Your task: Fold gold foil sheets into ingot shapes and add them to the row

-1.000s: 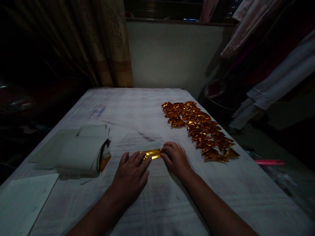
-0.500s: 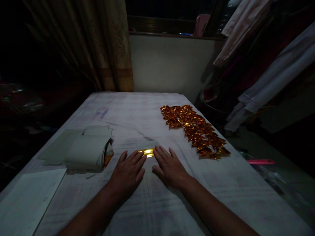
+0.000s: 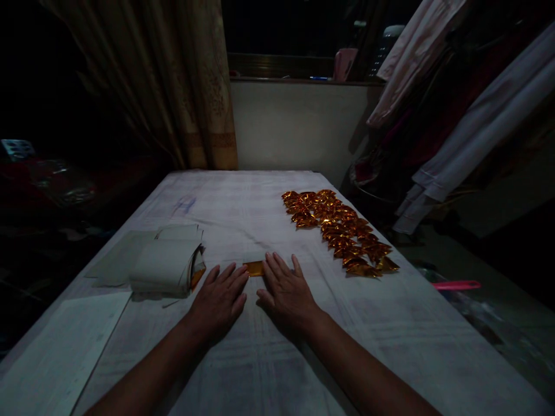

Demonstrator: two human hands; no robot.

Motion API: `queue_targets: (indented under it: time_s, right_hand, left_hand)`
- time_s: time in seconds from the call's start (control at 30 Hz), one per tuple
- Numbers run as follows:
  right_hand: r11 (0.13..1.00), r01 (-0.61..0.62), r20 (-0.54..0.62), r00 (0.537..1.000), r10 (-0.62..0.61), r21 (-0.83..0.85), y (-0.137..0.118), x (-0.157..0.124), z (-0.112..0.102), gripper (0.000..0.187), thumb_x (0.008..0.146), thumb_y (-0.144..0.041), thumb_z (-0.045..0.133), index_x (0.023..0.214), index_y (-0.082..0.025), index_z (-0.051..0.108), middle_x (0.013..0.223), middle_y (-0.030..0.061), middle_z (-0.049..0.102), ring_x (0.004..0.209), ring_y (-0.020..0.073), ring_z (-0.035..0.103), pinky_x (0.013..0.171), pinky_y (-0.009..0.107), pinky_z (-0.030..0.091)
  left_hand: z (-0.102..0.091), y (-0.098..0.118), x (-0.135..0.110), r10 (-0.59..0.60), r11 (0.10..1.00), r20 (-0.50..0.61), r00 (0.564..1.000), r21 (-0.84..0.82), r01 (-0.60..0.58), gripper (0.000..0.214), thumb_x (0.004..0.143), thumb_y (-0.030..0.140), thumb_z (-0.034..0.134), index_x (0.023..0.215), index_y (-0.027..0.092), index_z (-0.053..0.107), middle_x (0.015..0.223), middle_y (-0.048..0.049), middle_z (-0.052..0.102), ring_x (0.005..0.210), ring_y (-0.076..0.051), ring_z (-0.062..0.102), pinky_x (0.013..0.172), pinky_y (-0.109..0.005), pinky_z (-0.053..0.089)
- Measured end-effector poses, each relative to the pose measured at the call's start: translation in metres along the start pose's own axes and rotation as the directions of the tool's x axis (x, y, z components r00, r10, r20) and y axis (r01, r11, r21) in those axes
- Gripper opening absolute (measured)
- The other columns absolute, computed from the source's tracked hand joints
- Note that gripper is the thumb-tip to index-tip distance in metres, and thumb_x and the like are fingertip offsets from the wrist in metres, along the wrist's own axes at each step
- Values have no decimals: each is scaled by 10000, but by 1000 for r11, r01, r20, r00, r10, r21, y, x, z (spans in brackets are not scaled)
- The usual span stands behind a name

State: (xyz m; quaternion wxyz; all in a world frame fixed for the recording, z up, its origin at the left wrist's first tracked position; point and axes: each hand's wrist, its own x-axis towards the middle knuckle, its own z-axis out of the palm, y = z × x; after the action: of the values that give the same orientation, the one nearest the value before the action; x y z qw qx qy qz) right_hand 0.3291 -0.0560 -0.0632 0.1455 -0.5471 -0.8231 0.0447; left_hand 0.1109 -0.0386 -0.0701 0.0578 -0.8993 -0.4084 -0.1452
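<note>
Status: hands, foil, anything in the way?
Left hand, right hand palm-down, flanking gold foil strip. Strip on tablecloth. Folded foil pieces farther right, clear of hands.

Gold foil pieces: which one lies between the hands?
The flat strip, between the left hand and right hand; the pointed, puffed pieces lie clustered farther right, apart from both.

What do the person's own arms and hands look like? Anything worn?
The left hand and right hand are ungloved, and no ring shows on either. The left forearm and right forearm are bare where visible: no sleeve, watch or bracelet.
</note>
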Motion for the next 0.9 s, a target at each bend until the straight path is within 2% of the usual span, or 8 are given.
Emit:
queue_targets:
  time_s: [0.07, 0.13, 0.3, 0.43, 0.57, 0.63, 0.77, 0.9]
  right_hand:
    - [996, 72, 18, 997, -73, 49, -9, 2, 3, 591, 1036, -455, 448, 1542, -153, 392, 1601, 144, 363, 1510, 275, 297, 1245, 569, 144]
    - [994, 82, 46, 995, -85, 73, -9, 2, 4, 583, 1040, -450, 443, 1544, -162, 389, 1597, 137, 376, 1504, 267, 313, 1241, 558, 173]
    - [996, -88, 151, 985, 87, -5, 16, -7, -3, 596, 1033, -453, 434, 1545, -151, 392, 1615, 158, 318, 1509, 300, 296, 1224, 605, 171]
    - [993, -111, 230, 966, 116, -33, 28, -10, -9, 650, 1034, -491, 392, 1573, -133, 327, 1647, 149, 230, 1537, 292, 213, 1235, 596, 118]
    - [993, -112, 248, 961, 120, -45, 27, -9, -10, 678, 1033, -520, 372, 1590, -143, 286, 1655, 137, 202, 1546, 290, 177, 1239, 587, 105]
    - [994, -100, 251, 962, 108, -47, 27, -9, -10, 668, 1036, -512, 362, 1593, -152, 282, 1657, 127, 203, 1547, 287, 173, 1242, 578, 106]
    - [995, -94, 246, 964, 99, -33, 29, -10, -9, 673, 1035, -523, 362, 1592, -153, 283, 1663, 115, 188, 1550, 284, 160, 1242, 580, 103]
    - [995, -102, 237, 966, 104, -19, 28, -10, -8, 692, 1029, -539, 380, 1587, -139, 293, 1658, 132, 203, 1548, 286, 169, 1241, 585, 98]
  left_hand:
    - [1, -1, -1, 11, 1000, 2, 1000, 1, -11, 445, 977, 267, 471, 1407, 189, 552, 1468, -102, 578, 1383, -295, 497, 1153, -532, 312]
    - [1, -2, -1, 8, 1000, 9, 1000, -5, -8, 464, 971, 260, 476, 1428, 197, 531, 1476, -103, 569, 1383, -295, 499, 1153, -533, 317]
    - [-8, 0, 2, -14, 1000, 33, 999, -7, 14, 422, 963, 277, 497, 1370, 210, 584, 1439, -86, 608, 1359, -305, 520, 1168, -554, 302]
    - [-13, 16, 14, -36, 999, 32, 999, 6, 36, 382, 995, 350, 470, 1297, 184, 637, 1409, -103, 629, 1382, -317, 495, 1204, -577, 231]
    - [-4, 39, 32, 11, 999, 66, 998, -46, -8, 470, 1043, 409, 379, 1406, 173, 562, 1488, -117, 555, 1409, -292, 471, 1226, -562, 189]
    - [3, 44, 37, 46, 996, 102, 994, -86, -37, 506, 1058, 446, 333, 1452, 189, 518, 1510, -105, 532, 1425, -281, 453, 1224, -557, 193]
    - [9, 27, 26, 32, 996, 135, 990, -85, -20, 513, 1059, 455, 328, 1490, 220, 477, 1546, -85, 486, 1452, -272, 417, 1228, -542, 170]
    - [-1, 2, 7, 19, 999, 181, 983, -44, -11, 524, 1054, 421, 356, 1535, 218, 407, 1577, -88, 435, 1476, -271, 379, 1227, -559, 151]
